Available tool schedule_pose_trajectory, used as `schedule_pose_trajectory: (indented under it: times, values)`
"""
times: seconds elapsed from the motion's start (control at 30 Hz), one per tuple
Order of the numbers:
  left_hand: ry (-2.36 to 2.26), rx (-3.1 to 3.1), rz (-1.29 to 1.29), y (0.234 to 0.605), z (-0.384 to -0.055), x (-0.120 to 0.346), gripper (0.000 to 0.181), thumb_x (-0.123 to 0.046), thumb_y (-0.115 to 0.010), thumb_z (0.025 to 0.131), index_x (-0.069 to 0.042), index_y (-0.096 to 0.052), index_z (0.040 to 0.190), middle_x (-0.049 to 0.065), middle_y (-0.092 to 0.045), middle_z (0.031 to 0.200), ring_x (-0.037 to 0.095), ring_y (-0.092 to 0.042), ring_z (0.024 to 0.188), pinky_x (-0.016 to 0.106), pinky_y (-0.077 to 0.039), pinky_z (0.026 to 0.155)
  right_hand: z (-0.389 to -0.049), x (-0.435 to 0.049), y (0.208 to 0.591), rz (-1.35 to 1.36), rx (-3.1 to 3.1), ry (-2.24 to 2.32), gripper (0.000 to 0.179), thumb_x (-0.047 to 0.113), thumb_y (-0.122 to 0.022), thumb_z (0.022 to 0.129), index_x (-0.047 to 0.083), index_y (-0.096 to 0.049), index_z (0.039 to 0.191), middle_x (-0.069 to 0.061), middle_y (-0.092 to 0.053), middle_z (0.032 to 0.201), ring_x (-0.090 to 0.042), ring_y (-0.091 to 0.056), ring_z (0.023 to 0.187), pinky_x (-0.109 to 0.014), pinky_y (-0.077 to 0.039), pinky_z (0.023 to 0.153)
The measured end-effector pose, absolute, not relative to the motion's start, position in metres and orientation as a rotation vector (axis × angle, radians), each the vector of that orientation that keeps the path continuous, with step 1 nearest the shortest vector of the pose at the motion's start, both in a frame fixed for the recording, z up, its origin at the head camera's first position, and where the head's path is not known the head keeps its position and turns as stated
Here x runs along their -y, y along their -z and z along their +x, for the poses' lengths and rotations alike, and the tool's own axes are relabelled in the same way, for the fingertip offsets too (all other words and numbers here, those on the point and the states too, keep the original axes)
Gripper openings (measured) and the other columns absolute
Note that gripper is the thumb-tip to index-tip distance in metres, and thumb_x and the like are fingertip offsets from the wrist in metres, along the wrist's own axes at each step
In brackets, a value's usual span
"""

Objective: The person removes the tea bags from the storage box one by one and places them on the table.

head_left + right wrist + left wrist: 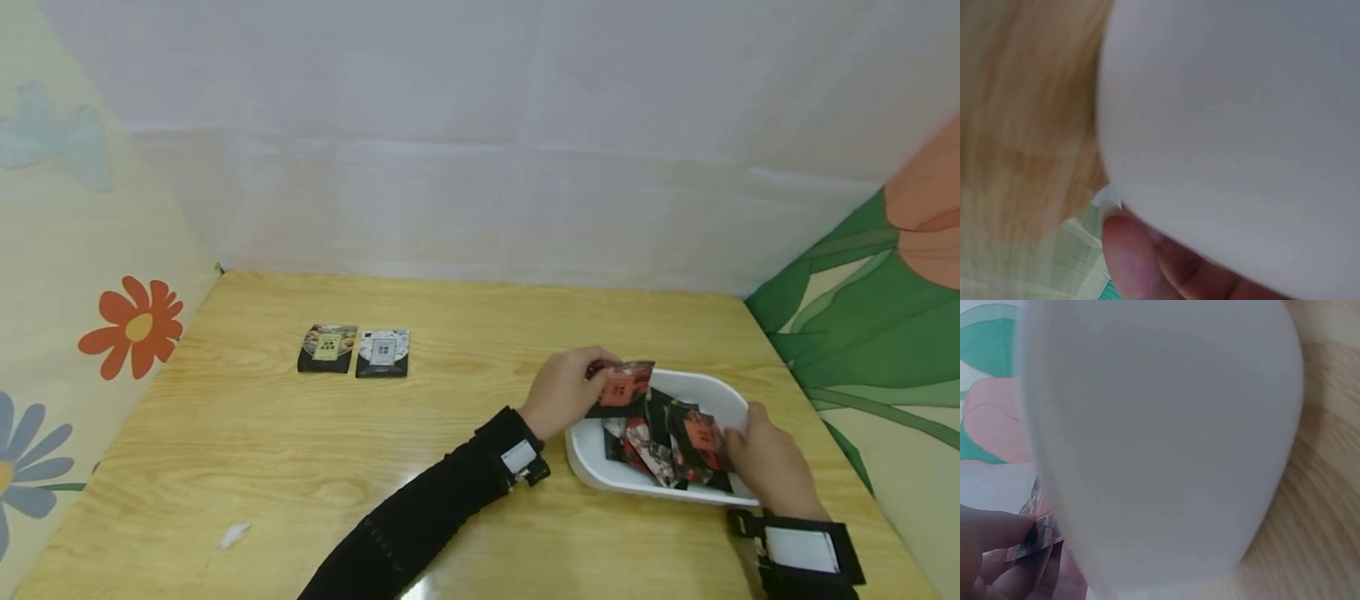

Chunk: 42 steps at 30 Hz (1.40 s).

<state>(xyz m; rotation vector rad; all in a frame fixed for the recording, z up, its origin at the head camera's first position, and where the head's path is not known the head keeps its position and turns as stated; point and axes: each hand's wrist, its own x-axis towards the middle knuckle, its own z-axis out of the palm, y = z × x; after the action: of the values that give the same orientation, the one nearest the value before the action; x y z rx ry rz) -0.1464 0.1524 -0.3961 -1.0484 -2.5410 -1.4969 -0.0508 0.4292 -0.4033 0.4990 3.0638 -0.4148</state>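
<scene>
My left hand (566, 392) pinches a small black packet with a red label (626, 386) between thumb and fingers, over the left end of a white plastic basin (596, 473). In the left wrist view that packet (1044, 532) shows beyond the basin's wall (1166, 444). Several similar packets lie heaped inside, one with a red label (702, 433) on top. At the basin's right end, my right hand (776, 467) grips the rim, its thumb over the inner side. The right wrist view has its fingers (1138, 256) along the outer wall.
On the wooden table (450, 467), two packets lie flat side by side at the far left: one with a yellow label (327, 348), the other with a white label (382, 353). A white scrap (235, 535) is near the front left. A white cloth (480, 167) hangs behind the table.
</scene>
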Motion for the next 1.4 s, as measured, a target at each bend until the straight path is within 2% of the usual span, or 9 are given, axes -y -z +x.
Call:
schedule_pose_trajectory:
  times: [0.13, 0.33, 0.57, 0.8, 1.03, 1.2, 1.4]
  values:
    - [1.592, 2.528, -1.091, 0.391, -0.149, -0.147, 0.027, -0.021, -0.050, 0.100, -0.015, -0.065, 0.121, -0.007, -0.064, 0.101, 0.002, -0.046, 0.064, 0.014, -0.035, 0.058, -0.049, -0.432, 0.403, 0.520, -3.051, 0.403, 0.050, 0.011, -0.047, 0.093, -0.023, -0.030, 0.125, -0.047, -0.049, 0.104, -0.055, -0.057, 0.086, -0.054, -0.045, 0.061]
    - [1.795, 2.501, -1.130, 0.385, -0.149, -0.135, 0.028, -0.012, -0.055, 0.096, -0.011, -0.064, 0.122, -0.003, -0.065, 0.108, -0.002, -0.055, 0.084, 0.013, -0.044, 0.071, -0.050, -0.431, 0.403, 0.526, -3.050, 0.392, 0.050, 0.010, -0.048, 0.093, -0.024, -0.030, 0.125, -0.048, -0.048, 0.105, -0.056, -0.057, 0.088, -0.055, -0.045, 0.063]
    - [1.845, 2.478, -1.069, 0.375, -0.155, -0.107, 0.032, -0.009, -0.056, 0.094, -0.012, -0.061, 0.125, -0.003, -0.064, 0.108, 0.003, -0.058, 0.091, 0.017, -0.045, 0.076, -0.052, -0.433, 0.402, 0.525, -3.046, 0.392, 0.050, 0.011, -0.048, 0.093, -0.023, -0.030, 0.126, -0.048, -0.048, 0.106, -0.056, -0.057, 0.088, -0.055, -0.045, 0.063]
    - [1.815, 2.533, -0.859, 0.372, -0.183, -0.071, 0.034, -0.011, -0.053, 0.095, -0.013, -0.059, 0.129, 0.001, -0.062, 0.109, 0.012, -0.058, 0.091, 0.023, -0.047, 0.067, -0.052, -0.433, 0.401, 0.531, -3.052, 0.400, 0.049, 0.010, -0.048, 0.093, -0.024, -0.031, 0.124, -0.047, -0.049, 0.104, -0.056, -0.057, 0.086, -0.054, -0.045, 0.061]
    - [1.739, 2.649, -0.693, 0.398, -0.203, -0.032, 0.035, -0.010, -0.049, 0.096, -0.010, -0.058, 0.130, 0.003, -0.062, 0.109, 0.016, -0.049, 0.069, 0.026, -0.037, 0.056, -0.054, -0.431, 0.403, 0.512, -3.050, 0.397, 0.050, 0.010, -0.048, 0.093, -0.023, -0.030, 0.126, -0.048, -0.048, 0.106, -0.057, -0.056, 0.088, -0.055, -0.045, 0.063]
    - [1.613, 2.726, -0.589, 0.414, -0.216, -0.012, 0.034, -0.008, -0.052, 0.094, -0.008, -0.060, 0.127, 0.005, -0.063, 0.105, 0.016, -0.051, 0.072, 0.026, -0.039, 0.060, -0.054, -0.432, 0.403, 0.505, -3.055, 0.395, 0.050, 0.011, -0.048, 0.093, -0.023, -0.030, 0.126, -0.047, -0.048, 0.106, -0.057, -0.057, 0.089, -0.055, -0.045, 0.063]
    - [1.540, 2.802, -0.585, 0.425, -0.223, 0.003, 0.032, -0.010, -0.056, 0.094, -0.009, -0.061, 0.125, 0.007, -0.063, 0.102, 0.018, -0.054, 0.076, 0.027, -0.040, 0.061, -0.052, -0.432, 0.403, 0.498, -3.049, 0.405, 0.050, 0.011, -0.048, 0.093, -0.023, -0.030, 0.126, -0.047, -0.049, 0.106, -0.056, -0.057, 0.089, -0.055, -0.045, 0.064]
